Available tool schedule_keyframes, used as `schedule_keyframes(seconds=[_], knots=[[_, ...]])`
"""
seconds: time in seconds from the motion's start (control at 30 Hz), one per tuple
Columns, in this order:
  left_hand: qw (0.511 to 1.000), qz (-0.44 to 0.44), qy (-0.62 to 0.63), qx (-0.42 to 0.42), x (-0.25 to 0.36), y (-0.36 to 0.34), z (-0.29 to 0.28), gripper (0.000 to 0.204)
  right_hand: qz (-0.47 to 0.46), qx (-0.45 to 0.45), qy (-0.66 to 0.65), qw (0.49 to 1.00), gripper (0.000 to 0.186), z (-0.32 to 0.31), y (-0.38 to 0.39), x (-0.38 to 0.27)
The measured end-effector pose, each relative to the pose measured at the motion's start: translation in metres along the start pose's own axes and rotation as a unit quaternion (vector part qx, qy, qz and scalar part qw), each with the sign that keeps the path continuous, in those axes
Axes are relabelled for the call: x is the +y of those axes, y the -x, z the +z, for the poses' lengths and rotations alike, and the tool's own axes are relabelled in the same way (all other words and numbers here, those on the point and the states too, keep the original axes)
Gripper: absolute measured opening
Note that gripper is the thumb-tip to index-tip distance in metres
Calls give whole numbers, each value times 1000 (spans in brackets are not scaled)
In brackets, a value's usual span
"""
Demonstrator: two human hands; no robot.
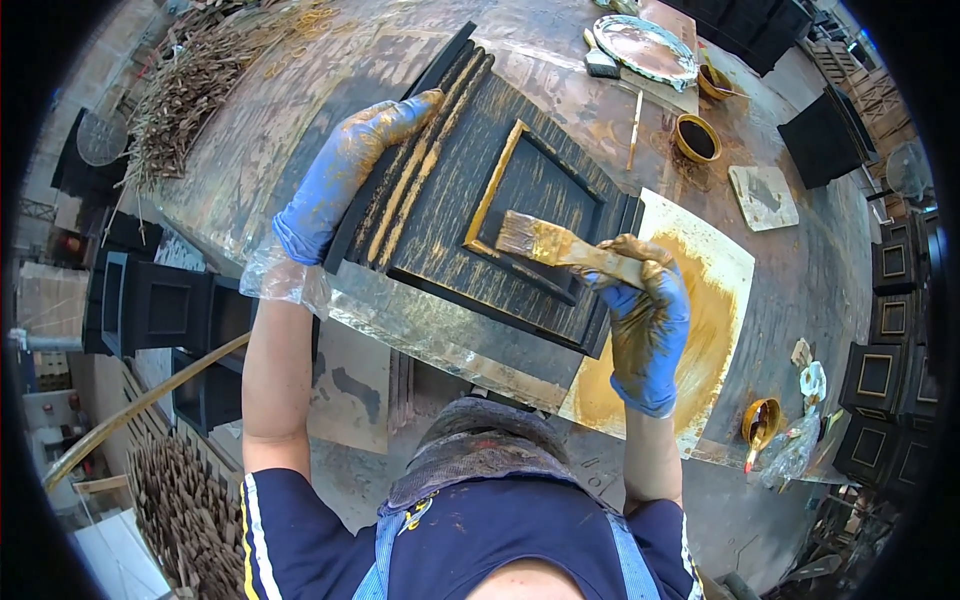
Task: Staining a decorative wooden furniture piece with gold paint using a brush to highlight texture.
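A black tapered wooden box-like piece (450, 215) with gold streaks lies tilted on the worktable in front of me. My left hand (365, 150), in a stained blue glove, grips its moulded left edge, fingers over the ribbed trim. In my gloved right hand (645, 300) is a flat paintbrush (550, 243), held by its handle. The brush's bristles rest at the lower part of the piece's recessed panel frame (500, 175), whose left side is painted gold. Beneath my right hand lies a white board (715, 260) smeared with golden-brown paint.
Paint bowls (697, 138) and a round paint-marked lid (645, 48) sit at the far right of the worktable (400, 75). Another bowl with a brush (760, 425) stands at the near right. Bundled sticks (190, 90) lie far left. Black pieces (828, 135) stand around.
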State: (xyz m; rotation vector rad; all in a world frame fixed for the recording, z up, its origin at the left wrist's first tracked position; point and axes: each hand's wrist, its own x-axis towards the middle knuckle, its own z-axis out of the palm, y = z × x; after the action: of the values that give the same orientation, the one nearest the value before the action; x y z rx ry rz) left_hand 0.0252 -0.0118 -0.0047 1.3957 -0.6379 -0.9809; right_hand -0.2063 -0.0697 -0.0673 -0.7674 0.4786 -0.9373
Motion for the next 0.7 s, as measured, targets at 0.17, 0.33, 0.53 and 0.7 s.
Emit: schedule_keyframes(seconds=[0.17, 0.33, 0.53, 0.7], knots=[[1000, -26, 2, -13, -2, 0, -5, 40, 49, -89, -29, 994, 28, -9, -21, 3], [1000, 3, 29, 3, -2, 1, -8, 33, 45, -79, 25, 996, 28, -23, -40, -10], [1000, 7, 12, 0, -5, 1, -10, 31, 65, -181, 81, 978, 29, -19, -63, -13], [1000, 12, 22, -3, -5, 2, -8, 32, 66, -190, 137, 970, 25, -3, -80, -19]])
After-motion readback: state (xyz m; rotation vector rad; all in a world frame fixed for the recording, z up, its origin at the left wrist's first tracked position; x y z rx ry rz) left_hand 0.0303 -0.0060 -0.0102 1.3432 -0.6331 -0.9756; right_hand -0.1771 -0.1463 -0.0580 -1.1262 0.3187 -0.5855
